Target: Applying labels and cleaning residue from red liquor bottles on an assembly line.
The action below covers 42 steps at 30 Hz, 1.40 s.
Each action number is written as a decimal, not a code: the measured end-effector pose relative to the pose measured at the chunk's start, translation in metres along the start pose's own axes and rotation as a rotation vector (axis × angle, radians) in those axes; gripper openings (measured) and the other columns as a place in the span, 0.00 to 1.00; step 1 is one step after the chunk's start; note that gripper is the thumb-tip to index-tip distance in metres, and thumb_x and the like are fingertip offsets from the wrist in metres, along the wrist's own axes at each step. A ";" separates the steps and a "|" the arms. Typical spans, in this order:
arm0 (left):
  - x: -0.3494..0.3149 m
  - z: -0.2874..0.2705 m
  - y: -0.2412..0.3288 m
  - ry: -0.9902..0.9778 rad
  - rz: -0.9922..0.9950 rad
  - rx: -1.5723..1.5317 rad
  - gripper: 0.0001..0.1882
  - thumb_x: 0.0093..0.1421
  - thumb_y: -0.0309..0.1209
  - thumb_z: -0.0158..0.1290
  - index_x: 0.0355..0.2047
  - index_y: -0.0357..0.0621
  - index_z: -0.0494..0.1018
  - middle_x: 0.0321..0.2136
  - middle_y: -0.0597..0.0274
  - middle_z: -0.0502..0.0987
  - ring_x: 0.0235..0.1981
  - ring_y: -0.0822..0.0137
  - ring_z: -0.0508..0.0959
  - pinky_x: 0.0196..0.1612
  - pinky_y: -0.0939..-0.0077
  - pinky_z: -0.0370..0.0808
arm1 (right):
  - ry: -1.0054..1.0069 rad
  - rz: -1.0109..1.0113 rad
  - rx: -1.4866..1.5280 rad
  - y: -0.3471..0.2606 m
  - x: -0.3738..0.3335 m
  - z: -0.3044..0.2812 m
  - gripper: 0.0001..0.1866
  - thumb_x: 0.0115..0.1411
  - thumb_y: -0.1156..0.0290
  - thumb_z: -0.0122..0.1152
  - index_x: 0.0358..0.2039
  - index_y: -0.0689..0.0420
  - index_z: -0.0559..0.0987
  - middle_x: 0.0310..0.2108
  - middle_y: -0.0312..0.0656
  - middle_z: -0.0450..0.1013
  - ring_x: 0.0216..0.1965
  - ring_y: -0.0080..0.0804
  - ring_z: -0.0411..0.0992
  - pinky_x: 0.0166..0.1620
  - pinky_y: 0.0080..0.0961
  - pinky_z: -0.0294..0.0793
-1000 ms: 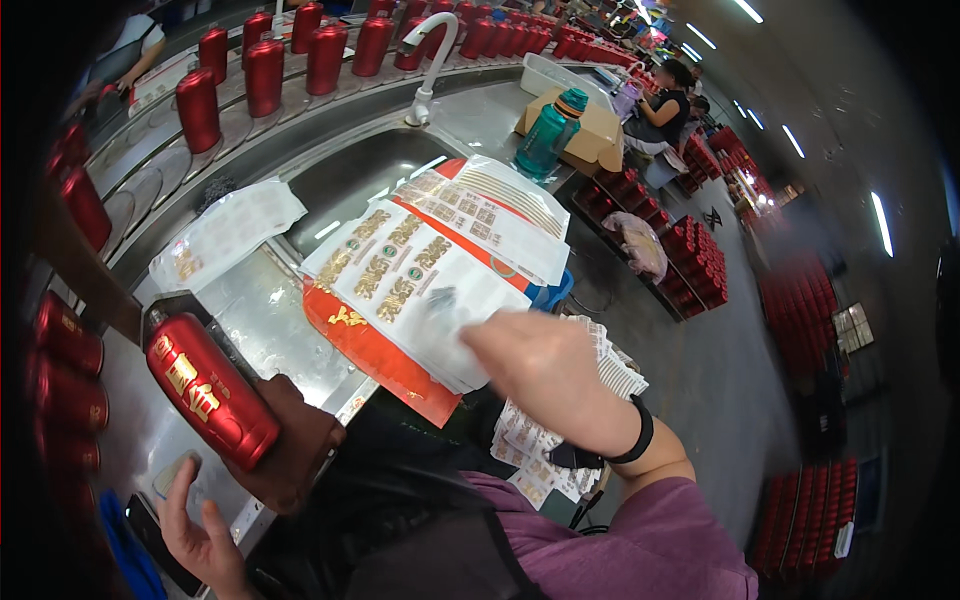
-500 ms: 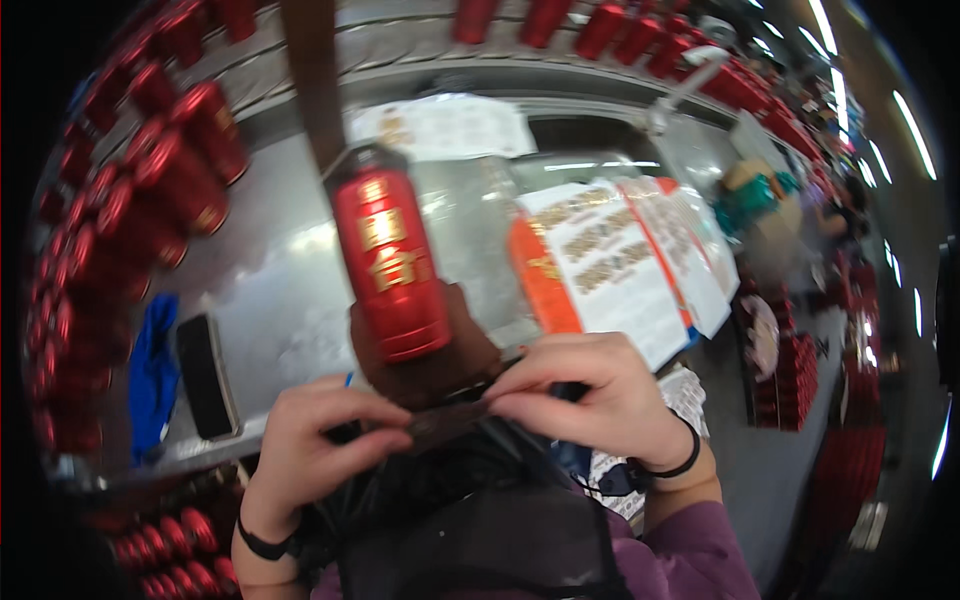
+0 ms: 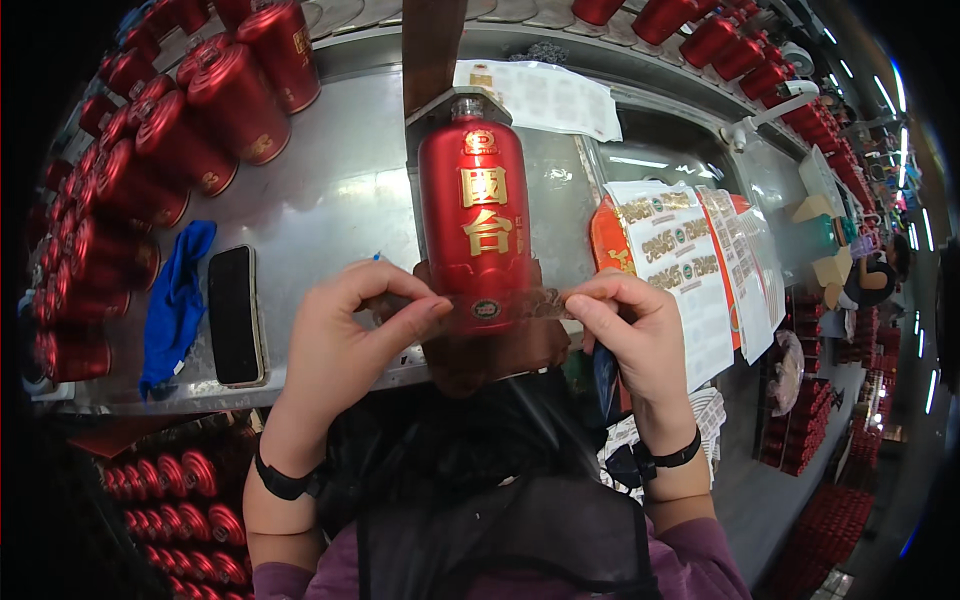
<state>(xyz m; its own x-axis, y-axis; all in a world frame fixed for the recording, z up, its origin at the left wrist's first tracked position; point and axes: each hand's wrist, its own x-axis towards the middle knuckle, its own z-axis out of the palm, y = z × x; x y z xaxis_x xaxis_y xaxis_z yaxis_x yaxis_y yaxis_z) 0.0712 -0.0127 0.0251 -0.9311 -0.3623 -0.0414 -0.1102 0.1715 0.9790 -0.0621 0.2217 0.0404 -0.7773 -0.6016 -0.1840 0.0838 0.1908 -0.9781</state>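
A red bottle [image 3: 478, 200] with raised gold characters lies in a brown holder [image 3: 490, 360], its clear-topped neck pointing away from me. Across its lower end stretches a thin see-through decal strip [image 3: 545, 303] with brown patterning and a dark round emblem. My left hand [image 3: 350, 330] pinches the strip's left end between thumb and forefinger. On the other side, my right hand [image 3: 635, 325] pinches the right end the same way. Whether the strip touches the bottle I cannot tell.
Many red bottles [image 3: 235, 100] crowd the left. Beside them lie a blue cloth [image 3: 178, 300] and a phone [image 3: 235, 315]. Printed decal sheets [image 3: 680, 280] are stacked at right, near a sink [image 3: 660, 150]. A brown post [image 3: 432, 50] rises behind the bottle. Another person [image 3: 872, 282] is far right.
Both hands have moved up and away from my body, bringing the strip from in front of the holder to over the bottle's lower end. The view has shifted, too.
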 end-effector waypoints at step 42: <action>0.025 0.005 -0.001 -0.053 -0.050 -0.121 0.03 0.60 0.22 0.61 0.31 0.35 0.78 0.27 0.67 0.79 0.28 0.80 0.77 0.32 0.86 0.73 | -0.001 0.102 0.113 0.019 0.025 -0.003 0.08 0.63 0.72 0.66 0.38 0.65 0.82 0.24 0.28 0.74 0.26 0.11 0.67 0.30 0.12 0.64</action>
<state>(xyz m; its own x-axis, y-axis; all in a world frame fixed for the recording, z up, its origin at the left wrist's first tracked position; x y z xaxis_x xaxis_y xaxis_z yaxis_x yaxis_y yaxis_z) 0.0457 -0.0170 0.0224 -0.9431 -0.3179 -0.0978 -0.1170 0.0418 0.9923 -0.0813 0.2125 0.0171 -0.7605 -0.5842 -0.2834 0.2324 0.1626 -0.9589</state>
